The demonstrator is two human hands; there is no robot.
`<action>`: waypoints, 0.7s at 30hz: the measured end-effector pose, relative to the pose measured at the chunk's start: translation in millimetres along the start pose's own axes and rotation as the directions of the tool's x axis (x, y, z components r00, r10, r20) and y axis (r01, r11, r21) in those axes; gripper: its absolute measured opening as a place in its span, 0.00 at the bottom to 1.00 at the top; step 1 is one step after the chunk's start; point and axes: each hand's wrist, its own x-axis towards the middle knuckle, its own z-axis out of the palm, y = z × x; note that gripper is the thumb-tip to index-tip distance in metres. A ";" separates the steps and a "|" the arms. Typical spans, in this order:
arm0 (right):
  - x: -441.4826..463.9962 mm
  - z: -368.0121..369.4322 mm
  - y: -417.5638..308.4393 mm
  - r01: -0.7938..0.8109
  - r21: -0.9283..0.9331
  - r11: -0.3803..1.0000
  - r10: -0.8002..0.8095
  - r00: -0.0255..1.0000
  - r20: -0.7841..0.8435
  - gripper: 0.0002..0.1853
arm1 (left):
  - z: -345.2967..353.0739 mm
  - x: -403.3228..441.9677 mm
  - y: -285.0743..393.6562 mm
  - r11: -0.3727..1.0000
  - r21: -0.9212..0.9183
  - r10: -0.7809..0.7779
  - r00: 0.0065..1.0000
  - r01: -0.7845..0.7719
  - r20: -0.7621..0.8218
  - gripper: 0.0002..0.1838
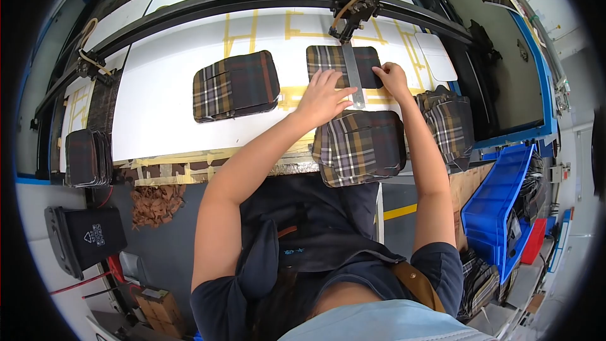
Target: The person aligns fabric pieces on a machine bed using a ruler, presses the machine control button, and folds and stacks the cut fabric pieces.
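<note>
I judge this to be squaring the panel (329, 59) beneath the strip (351, 71) on the surface (161, 91), my left hand (323, 98) spread loosely across it, right hand's (392, 80) fingers pinching its edge; the next move calls for flatness.

No wording could be read with certainty. The black bin (85, 254) at lower left bears a white triangular mark (91, 236), recycling type, and to its right a square block of white print (111, 234), too small to make out. Blue stitched characters (294, 252) stand on the front of the person's dark apron (315, 221); illegible at this size.
</note>
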 end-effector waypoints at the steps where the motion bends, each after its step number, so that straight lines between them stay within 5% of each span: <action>1: -0.5 0.8 -0.1 0.011 -0.013 1.000 -0.011 1.000 -0.019 0.20 | 0.3 -0.4 -0.3 1.000 0.004 0.002 1.000 -0.002 -0.004 0.19; 12: -2.4 -4.5 1.0 -0.039 0.025 0.999 0.039 0.999 0.026 0.19 | 0.0 -1.0 -0.2 1.000 0.006 0.006 1.000 -0.006 0.008 0.19; 18: 28.3 10.6 -1.7 -0.060 0.218 0.974 0.078 0.994 -0.076 0.17 | -0.1 0.6 0.4 1.000 0.006 0.001 1.000 -0.001 0.031 0.19; 21: 40.0 18.1 -2.9 -0.115 0.114 0.987 0.122 0.991 -0.051 0.16 | 1.1 0.0 -0.7 1.000 0.014 0.005 1.000 -0.005 0.018 0.19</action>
